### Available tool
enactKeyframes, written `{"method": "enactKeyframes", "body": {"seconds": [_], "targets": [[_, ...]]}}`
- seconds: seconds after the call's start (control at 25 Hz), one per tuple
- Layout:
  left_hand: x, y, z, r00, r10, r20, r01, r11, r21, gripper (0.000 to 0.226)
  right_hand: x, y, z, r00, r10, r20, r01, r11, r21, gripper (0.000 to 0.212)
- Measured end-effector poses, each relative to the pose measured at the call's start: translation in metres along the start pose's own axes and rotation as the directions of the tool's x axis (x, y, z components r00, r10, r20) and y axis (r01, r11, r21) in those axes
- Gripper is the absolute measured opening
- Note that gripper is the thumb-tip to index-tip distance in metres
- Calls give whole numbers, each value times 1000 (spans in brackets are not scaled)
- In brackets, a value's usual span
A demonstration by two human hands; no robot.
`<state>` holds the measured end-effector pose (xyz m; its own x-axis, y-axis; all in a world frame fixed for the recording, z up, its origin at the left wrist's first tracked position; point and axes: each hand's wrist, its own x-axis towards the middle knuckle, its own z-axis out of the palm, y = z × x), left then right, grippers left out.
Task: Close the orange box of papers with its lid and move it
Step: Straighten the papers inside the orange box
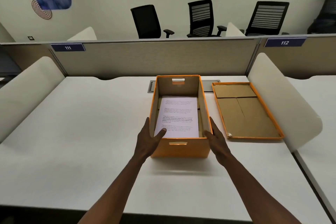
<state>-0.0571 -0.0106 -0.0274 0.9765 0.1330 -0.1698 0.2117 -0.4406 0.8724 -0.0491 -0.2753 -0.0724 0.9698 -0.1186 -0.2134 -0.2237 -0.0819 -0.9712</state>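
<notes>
An open orange box (179,149) stands in the middle of the white desk, with a stack of printed papers (179,116) lying flat inside. Its orange lid (245,112) lies upside down on the desk just to the right, brown inside facing up. My left hand (150,139) grips the box's near left corner, thumb over the rim and resting on the papers. On the near right corner my right hand (215,138) presses against the wall, thumb hooked over the rim.
The white desk (91,132) has rounded white side dividers at left (31,87) and right (283,100) and a grey partition behind. A metal cable tray (211,85) is set into the desk behind the box. Black office chairs stand beyond the partition.
</notes>
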Motion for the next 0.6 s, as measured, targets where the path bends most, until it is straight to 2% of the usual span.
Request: {"method": "enactKeyframes", "body": {"seconds": [0.16,0.32,0.36,0.44,0.48,0.52,0.6], "targets": [[-2,-5,7,1000,17,18,-18,998,56,123,4,-3,-6,1000,15,11,-14,1000,-11,60],[1,-11,7,999,43,2,-43,997,63,127,5,-7,-14,998,17,68,-12,997,-75,59],[1,-14,7,998,66,-20,-64,994,91,126,6,-9,-19,999,-3,32,5,998,-58,59],[-2,-16,9,982,173,-77,-157,971,179,118,6,-8,-35,976,-80,-201,51,988,-145,47],[-5,-16,11,962,248,-114,-219,951,219,112,7,-3,-47,940,-129,-315,34,956,-290,39],[-8,-14,14,933,327,-149,-285,926,247,103,8,3,-59,918,-171,-357,-20,881,-472,38],[-14,-6,20,862,475,-177,-420,865,273,84,9,20,-80,953,-163,-255,-113,590,-800,48]]}}
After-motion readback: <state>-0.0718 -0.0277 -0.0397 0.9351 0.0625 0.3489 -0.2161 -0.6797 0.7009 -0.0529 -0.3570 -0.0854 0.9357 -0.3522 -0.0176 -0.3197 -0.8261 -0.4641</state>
